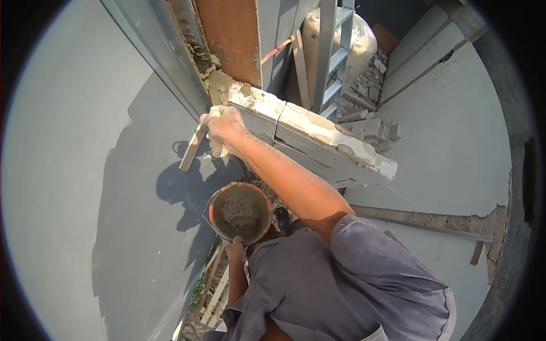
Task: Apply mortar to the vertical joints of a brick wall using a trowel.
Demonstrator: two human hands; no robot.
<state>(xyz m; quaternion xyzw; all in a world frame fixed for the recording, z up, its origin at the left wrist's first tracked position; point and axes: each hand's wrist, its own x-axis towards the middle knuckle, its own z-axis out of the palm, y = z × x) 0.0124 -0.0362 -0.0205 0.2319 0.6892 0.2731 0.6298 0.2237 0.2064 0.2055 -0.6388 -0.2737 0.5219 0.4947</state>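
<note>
At 6 o'clock from the person's right hand [226, 129], well apart from it, sits a round bucket [260, 202] with an orange-red rim, holding a lump of wet grey mortar [239, 212]. The left hand [235, 248] is closed at the bucket's near edge, so the bucket lies just at 12 o'clock from it. The right hand, its arm stretched out, curls around a pale, narrow piece [218, 149] whose kind cannot be told. A light wooden strip [192, 150] slants at 8 o'clock from that hand, close by; whether it joins the pale piece is unclear.

The low block wall [310, 155] runs from beside the right hand toward 4 o'clock, its top rough and patchy. More mortar clings to the wall's near-left end, at 12 o'clock from the hand, below a brown panel [230, 42]. At 2 o'clock stand a metal ladder [336, 59] and a whitish sack [362, 42].
</note>
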